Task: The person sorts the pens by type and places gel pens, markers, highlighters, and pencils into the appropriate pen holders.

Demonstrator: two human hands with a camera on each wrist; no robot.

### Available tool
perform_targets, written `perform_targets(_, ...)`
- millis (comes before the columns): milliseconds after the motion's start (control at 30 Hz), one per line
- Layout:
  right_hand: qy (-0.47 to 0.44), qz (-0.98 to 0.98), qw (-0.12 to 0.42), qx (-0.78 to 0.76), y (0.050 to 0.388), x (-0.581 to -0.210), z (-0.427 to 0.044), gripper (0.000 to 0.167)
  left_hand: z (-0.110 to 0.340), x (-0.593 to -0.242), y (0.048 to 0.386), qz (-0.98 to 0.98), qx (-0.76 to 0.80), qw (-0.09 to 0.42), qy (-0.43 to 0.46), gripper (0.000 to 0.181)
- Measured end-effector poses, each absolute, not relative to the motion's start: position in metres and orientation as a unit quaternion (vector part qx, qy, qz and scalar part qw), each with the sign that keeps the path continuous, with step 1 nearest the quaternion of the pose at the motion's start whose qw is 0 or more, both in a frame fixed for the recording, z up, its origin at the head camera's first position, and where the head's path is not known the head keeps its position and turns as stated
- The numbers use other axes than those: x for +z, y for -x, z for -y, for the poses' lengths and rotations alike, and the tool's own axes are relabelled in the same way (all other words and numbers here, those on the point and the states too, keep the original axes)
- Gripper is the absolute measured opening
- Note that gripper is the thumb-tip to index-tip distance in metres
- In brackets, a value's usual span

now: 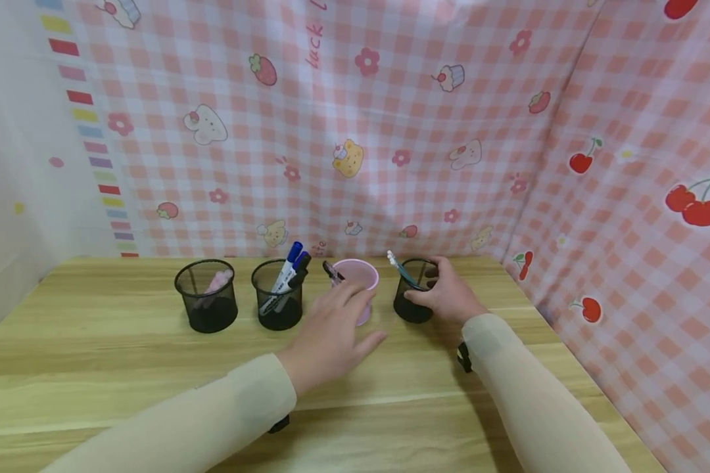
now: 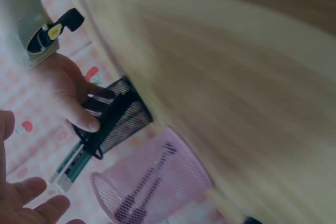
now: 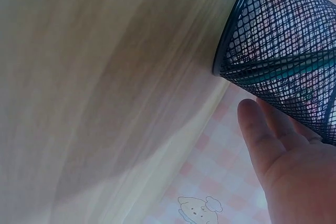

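Note:
My right hand (image 1: pixel 449 293) grips a black mesh pen holder (image 1: pixel 414 309) by its right side, thumb across the front and fingers behind. Teal pens (image 1: pixel 405 272) with whitish tops lean inside that holder, which stands upright on the table. In the right wrist view, the fingers (image 3: pixel 262 135) lie along the mesh. My left hand (image 1: pixel 331 328) hovers with loosely spread fingers before a pink mesh pen holder (image 2: pixel 184 174), partly covering it in the head view. Dark-patterned pens (image 2: pixel 144 184) show through the pink mesh. The left hand holds nothing.
To the left stand a black mesh holder with blue and black markers (image 1: pixel 286 279) and another black holder (image 1: pixel 213 318) with pink-topped pens (image 1: pixel 219 281). All stand in a row near the back edge of the wooden table (image 1: pixel 124 387). Checked cloth (image 1: pixel 331 112) hangs behind and right.

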State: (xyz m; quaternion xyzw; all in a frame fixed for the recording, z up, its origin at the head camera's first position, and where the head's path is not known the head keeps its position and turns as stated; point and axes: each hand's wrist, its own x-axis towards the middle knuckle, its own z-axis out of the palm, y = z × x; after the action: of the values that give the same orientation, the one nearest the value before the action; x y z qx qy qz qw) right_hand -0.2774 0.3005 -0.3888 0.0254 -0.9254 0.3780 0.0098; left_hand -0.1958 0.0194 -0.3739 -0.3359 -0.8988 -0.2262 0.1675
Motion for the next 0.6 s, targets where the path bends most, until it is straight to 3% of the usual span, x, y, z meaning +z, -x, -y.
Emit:
perform_targets(300,-0.022,0.934,0.004,0.356,0.279,-0.387,-0.302,0.098,0.017,-0.379,0.183,0.928,-0.193,0.088,0.306,0.083)
perform_targets(600,-0.021,0.950,0.014,0.310,0.277,-0.383,-0.302,0.102,0.063,-0.388,0.174,0.939,-0.175,0.066,0.288,0.080)
